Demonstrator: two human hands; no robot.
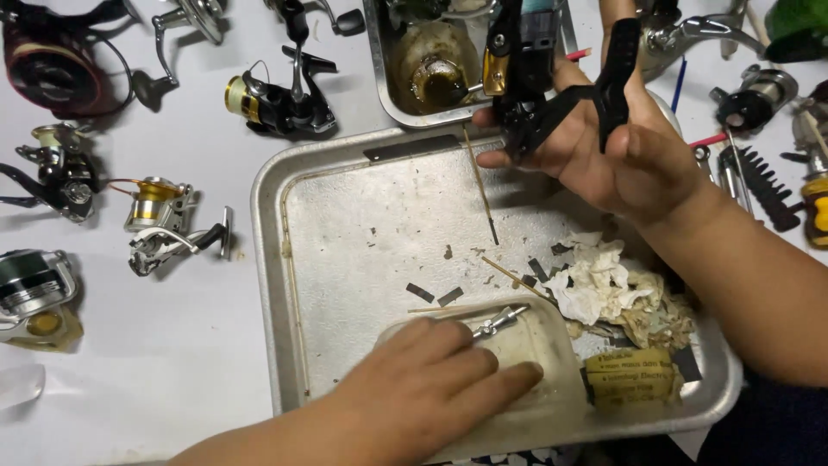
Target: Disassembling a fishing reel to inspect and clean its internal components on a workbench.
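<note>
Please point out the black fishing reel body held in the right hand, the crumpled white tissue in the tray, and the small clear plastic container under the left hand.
black fishing reel body [552,108], head view, on its frame.
crumpled white tissue [595,285], head view, on its middle.
small clear plastic container [539,341], head view, on its bare inside.

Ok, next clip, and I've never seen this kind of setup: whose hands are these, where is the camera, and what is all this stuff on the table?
There is no machine here: a person works with bare hands, filmed by a camera on their head looking down. The right hand holds up a black fishing reel body. The left hand rests on a clear plastic container with a small metal part at its fingertips. The container sits in a large metal tray, alongside crumpled dirty tissue, thin wooden sticks and a yellowish labelled tube. A smaller metal tray holds a grimy part. Several spinning reels lie on the white table, with hand tools at right.
</note>
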